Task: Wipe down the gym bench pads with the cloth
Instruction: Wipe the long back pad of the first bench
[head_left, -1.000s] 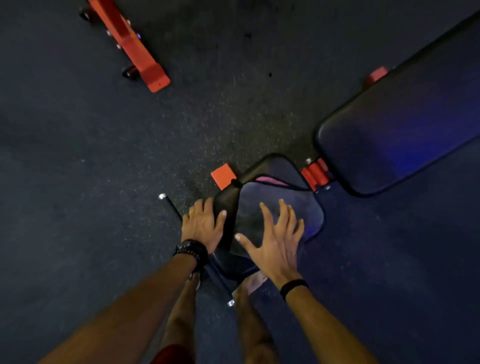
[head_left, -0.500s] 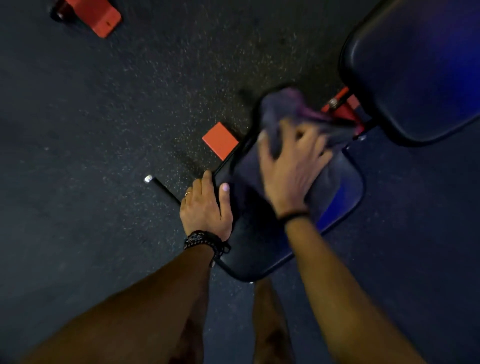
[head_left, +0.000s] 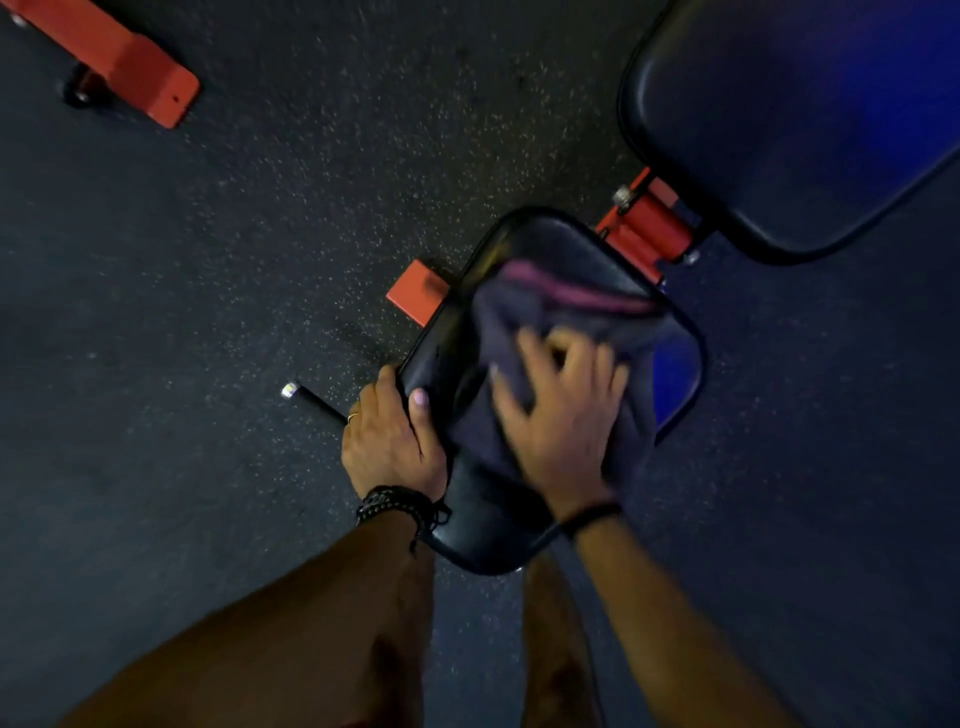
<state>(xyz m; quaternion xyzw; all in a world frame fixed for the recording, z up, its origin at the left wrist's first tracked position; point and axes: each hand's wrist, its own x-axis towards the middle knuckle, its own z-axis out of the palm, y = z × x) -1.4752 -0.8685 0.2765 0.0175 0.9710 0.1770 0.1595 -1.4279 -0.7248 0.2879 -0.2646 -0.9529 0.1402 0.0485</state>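
The black seat pad (head_left: 483, 514) of a gym bench lies below me at centre. A dark purple cloth (head_left: 524, 317) with a pink edge is spread over it. My right hand (head_left: 563, 415) presses flat on the cloth, fingers bunching it; the hand is motion-blurred. My left hand (head_left: 392, 441) grips the pad's left edge, thumb on top. The larger black back pad (head_left: 789, 114) fills the upper right, joined to the seat by an orange-red hinge bracket (head_left: 649, 231).
Dark speckled rubber floor all around. An orange-red frame foot (head_left: 415, 299) sticks out left of the seat. A black bar with a silver tip (head_left: 311, 400) lies on the floor beside my left hand. Another orange-red frame leg (head_left: 124, 67) sits at the upper left. My legs stand below the seat.
My right hand went from hovering with spread fingers to pressing the cloth, pushed it toward the hinge, and has now drawn it back toward me. The left hand stays on the pad's edge.
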